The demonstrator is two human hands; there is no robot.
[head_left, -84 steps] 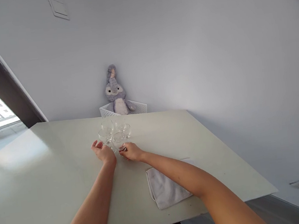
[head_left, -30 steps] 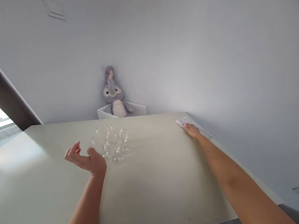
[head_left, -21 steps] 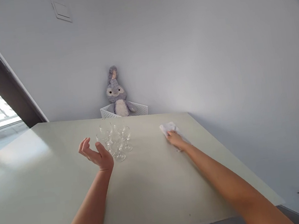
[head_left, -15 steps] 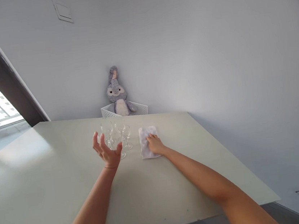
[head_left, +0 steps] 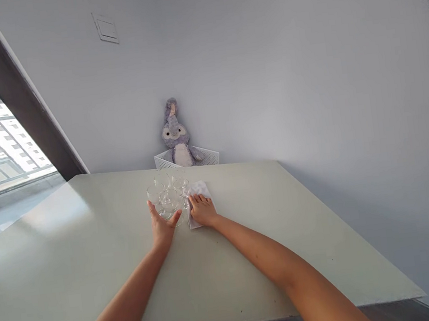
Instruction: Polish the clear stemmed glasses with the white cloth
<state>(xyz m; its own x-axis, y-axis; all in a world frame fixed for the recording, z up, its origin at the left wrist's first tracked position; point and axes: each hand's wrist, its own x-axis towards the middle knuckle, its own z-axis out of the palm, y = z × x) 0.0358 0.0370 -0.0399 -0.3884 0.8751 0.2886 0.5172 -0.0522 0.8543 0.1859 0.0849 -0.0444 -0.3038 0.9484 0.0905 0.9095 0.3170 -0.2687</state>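
Several clear stemmed glasses point(head_left: 170, 200) stand bunched on the table, their outlines overlapping. My left hand point(head_left: 162, 226) is at their near left side, thumb and fingers spread apart in front of the closest ones. Whether it touches the glass cannot be made out. On the right of the group lies a folded white cloth point(head_left: 200, 187), its left edge close up against the glasses. My right hand point(head_left: 204, 211) rests on top of this cloth, palm down with its fingers stretched out and lying flat.
The pale table point(head_left: 289, 255) has its front edge near me. Behind its far edge, a white perforated basket point(head_left: 209, 155) holds a grey plush toy point(head_left: 182, 154) against the wall. A window point(head_left: 1, 140) is at the left, and a switch point(head_left: 106, 29) is on the wall.
My right hand has slid the cloth left, up to the glasses, and the cloth is now slightly turned. My left hand has come lower, closer to the glasses. The camera view has shifted slightly.
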